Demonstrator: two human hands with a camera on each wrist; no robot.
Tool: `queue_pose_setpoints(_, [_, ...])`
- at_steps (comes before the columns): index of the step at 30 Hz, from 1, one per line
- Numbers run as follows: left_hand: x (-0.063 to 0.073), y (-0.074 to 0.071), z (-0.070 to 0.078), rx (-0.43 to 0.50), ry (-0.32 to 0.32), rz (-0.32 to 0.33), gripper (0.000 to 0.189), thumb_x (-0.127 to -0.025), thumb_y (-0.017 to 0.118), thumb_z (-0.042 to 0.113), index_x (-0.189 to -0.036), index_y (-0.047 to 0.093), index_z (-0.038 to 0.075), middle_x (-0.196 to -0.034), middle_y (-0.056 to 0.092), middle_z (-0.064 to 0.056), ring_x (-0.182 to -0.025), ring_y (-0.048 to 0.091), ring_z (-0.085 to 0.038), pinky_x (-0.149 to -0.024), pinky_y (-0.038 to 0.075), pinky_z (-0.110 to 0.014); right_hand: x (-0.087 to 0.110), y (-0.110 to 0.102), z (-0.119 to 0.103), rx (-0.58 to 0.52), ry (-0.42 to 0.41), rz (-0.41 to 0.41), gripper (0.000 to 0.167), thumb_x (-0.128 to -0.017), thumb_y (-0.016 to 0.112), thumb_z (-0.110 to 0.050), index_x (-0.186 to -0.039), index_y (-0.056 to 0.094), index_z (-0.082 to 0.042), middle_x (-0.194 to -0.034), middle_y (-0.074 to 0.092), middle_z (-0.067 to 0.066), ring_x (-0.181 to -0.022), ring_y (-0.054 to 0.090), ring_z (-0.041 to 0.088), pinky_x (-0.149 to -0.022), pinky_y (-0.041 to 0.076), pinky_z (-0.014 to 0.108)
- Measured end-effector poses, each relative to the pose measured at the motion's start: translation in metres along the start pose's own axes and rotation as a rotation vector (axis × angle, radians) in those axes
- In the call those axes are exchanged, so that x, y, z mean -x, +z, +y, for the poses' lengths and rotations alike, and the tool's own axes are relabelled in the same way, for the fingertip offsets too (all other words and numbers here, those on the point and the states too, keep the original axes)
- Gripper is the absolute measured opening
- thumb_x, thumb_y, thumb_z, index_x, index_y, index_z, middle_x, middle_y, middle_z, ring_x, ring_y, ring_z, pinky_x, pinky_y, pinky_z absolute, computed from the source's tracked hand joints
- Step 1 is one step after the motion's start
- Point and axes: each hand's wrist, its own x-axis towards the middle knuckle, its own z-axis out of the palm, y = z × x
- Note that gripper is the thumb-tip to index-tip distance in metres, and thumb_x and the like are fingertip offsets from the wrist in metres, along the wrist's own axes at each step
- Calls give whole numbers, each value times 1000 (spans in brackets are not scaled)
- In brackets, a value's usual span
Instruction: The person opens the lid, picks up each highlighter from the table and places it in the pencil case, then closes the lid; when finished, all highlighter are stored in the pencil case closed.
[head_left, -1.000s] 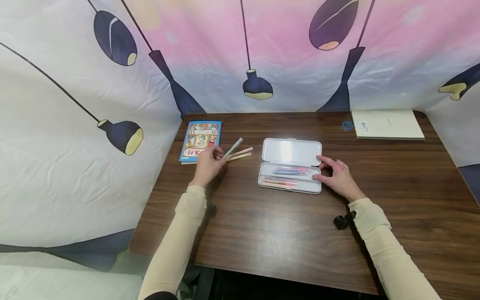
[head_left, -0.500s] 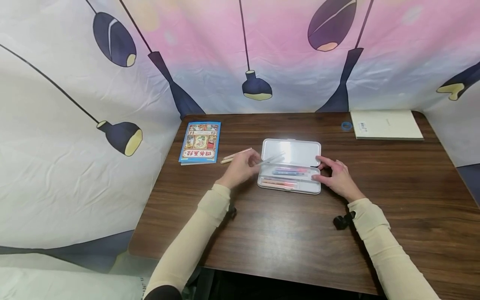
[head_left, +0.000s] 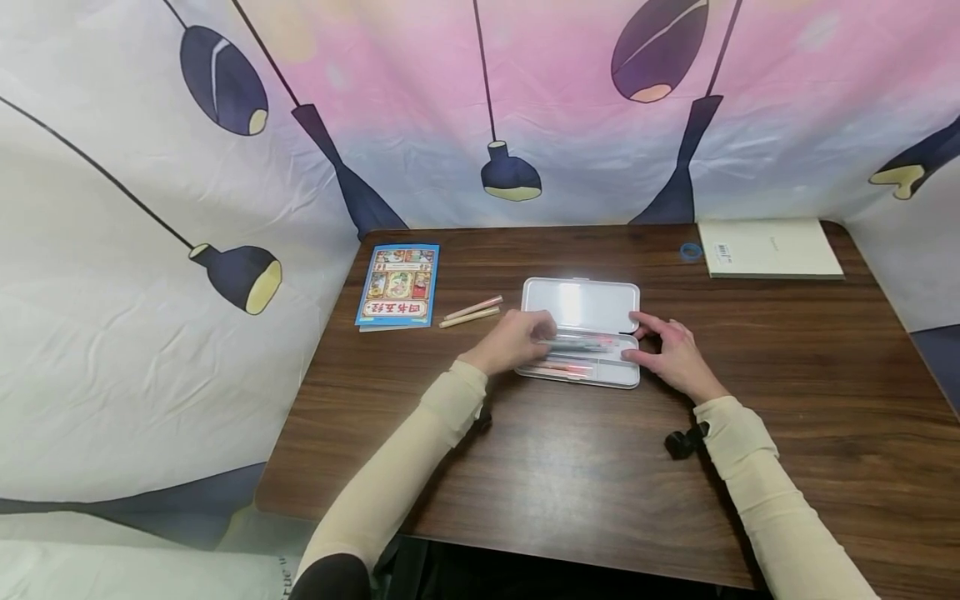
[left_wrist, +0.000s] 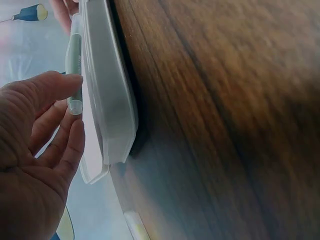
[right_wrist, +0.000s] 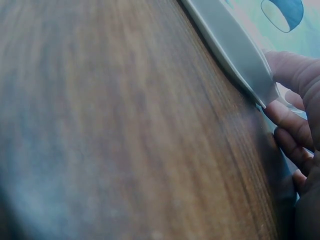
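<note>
Pinching a pen (left_wrist: pixel 74 52), your left hand (head_left: pixel 513 340) is over the nine o'clock side of the open pencil case (head_left: pixel 618 374). Your right hand (head_left: pixel 673 356) grips the case at three o'clock. Two markers (head_left: pixel 470 317) lie on the worktop (head_left: pixel 540 467), toward nine o'clock of it.

Head cam: up high, facing fwd/down, wide, most of desk (head_left: pixel 570 467). L wrist cam: v close, rolled sideways, low over desk, past L hand (left_wrist: pixel 37 180) to case (left_wrist: pixel 112 85). R wrist: same, R hand (right_wrist: pixel 300 127) at rt edge. Case in all 3.
</note>
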Motion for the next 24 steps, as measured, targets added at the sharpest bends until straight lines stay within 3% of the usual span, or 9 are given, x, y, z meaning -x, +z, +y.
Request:
queue_pose_setpoints(10, [-9, 4, -2, -36, -25, -50, 18, -91, 79, 3, -106, 73, 10, -105, 76, -4, -102, 69, -18, -94, 57, -32, 0, 0, -1, -1, -7, -6, 70, -92, 83, -25, -151, 53, 0, -116, 66, 17, -108, 48, 36, -117, 20, 68])
queue_pose_setpoints(17, [-4, 2, -2, 17, -43, -38, 20, -92, 79, 5, -110, 74, 8, -109, 76, -4, -109, 69, -20, -102, 54, -36, 1, 1, -1, -10, 12, -9, 70, -92, 82, -26, -151, 53, -1, -116, 66, 17, -111, 47, 36, -117, 20, 68])
queue_pose_setpoints(24, [11, -11, -8, 117, -107, 21, 16, -95, 77, 7, -111, 72, 8, -104, 73, -2, -94, 69, -17, -87, 59, -33, 1, -1, -1, -7, 16, -6, 69, -92, 83, -25, -150, 53, -1, -116, 66, 17, -111, 47, 37, -117, 21, 67])
